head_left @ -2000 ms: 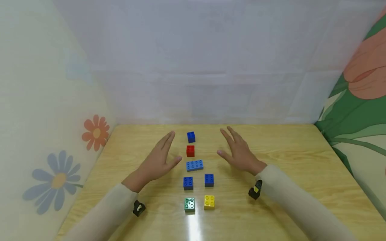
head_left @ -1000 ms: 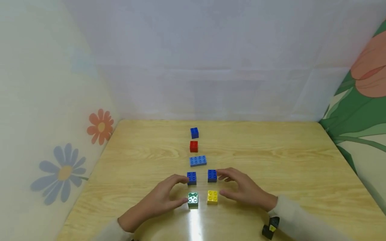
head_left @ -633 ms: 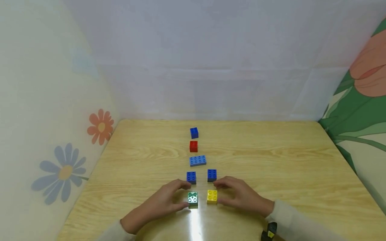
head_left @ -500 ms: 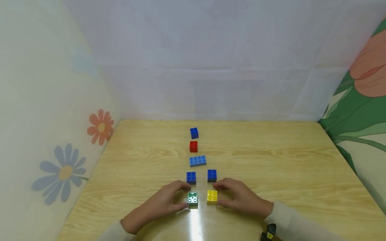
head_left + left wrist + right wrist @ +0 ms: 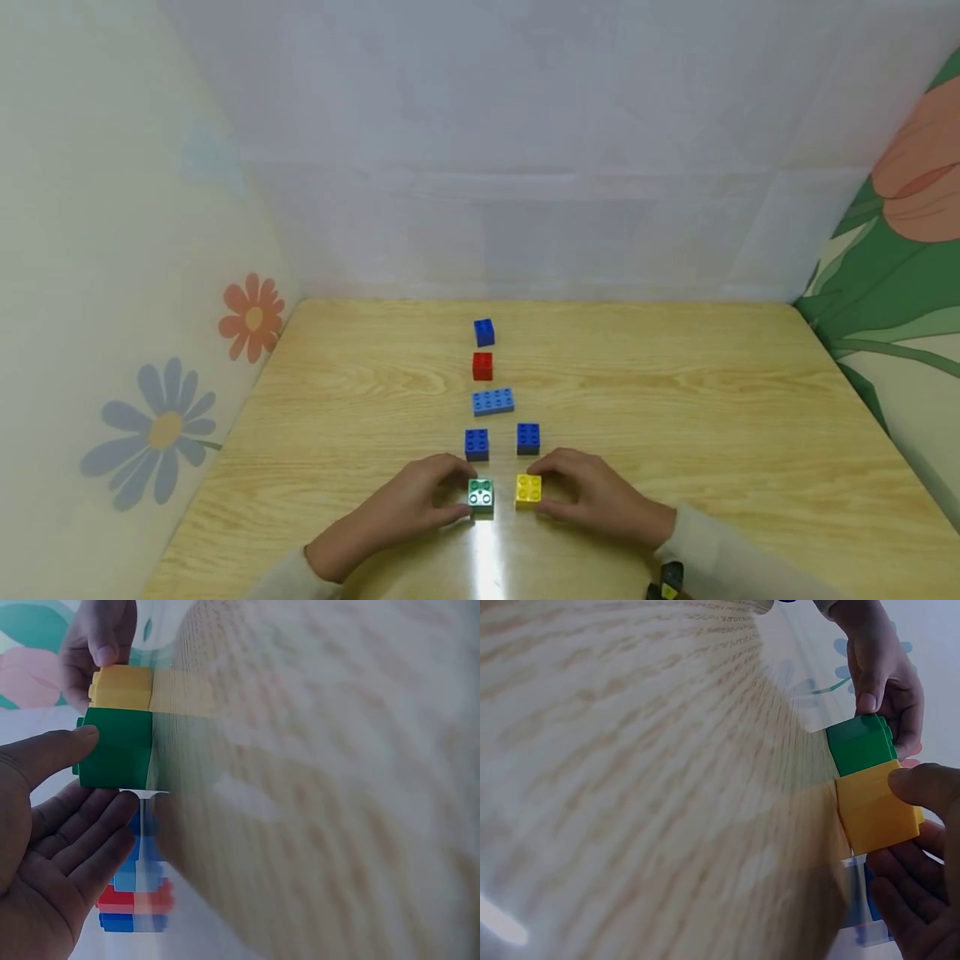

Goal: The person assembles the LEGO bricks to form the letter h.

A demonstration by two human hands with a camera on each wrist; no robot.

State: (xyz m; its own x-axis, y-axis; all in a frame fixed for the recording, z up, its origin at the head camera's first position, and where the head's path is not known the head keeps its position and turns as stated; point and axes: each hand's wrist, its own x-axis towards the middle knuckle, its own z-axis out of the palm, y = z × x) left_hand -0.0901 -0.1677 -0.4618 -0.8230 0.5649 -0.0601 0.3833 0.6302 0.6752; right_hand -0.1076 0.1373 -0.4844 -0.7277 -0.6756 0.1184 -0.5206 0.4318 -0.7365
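In the head view, a green toy brick (image 5: 481, 497) and a yellow toy brick (image 5: 528, 492) stand side by side on the table with a gap between them. My left hand (image 5: 408, 504) pinches the green brick from its left, thumb on the near side and fingers at the far side. From the right, my right hand (image 5: 600, 500) holds the yellow brick the same way. The left wrist view shows the thumb against the green brick's side (image 5: 116, 750). In the right wrist view, the other thumb lies on the yellow brick (image 5: 874, 806). Both bricks have their studs up.
Beyond the hands sit two dark blue bricks, a left one (image 5: 476, 445) and a right one (image 5: 528, 439). Farther back are a long light blue brick (image 5: 492, 402), a red brick (image 5: 482, 367) and another blue brick (image 5: 483, 332). A white cloth (image 5: 480, 167) hangs behind the table (image 5: 675, 400).
From raised above the table, both hands have come down and inward to the nearest two bricks. Fingers and thumbs have closed in on the green and yellow bricks. The bricks stay in place.
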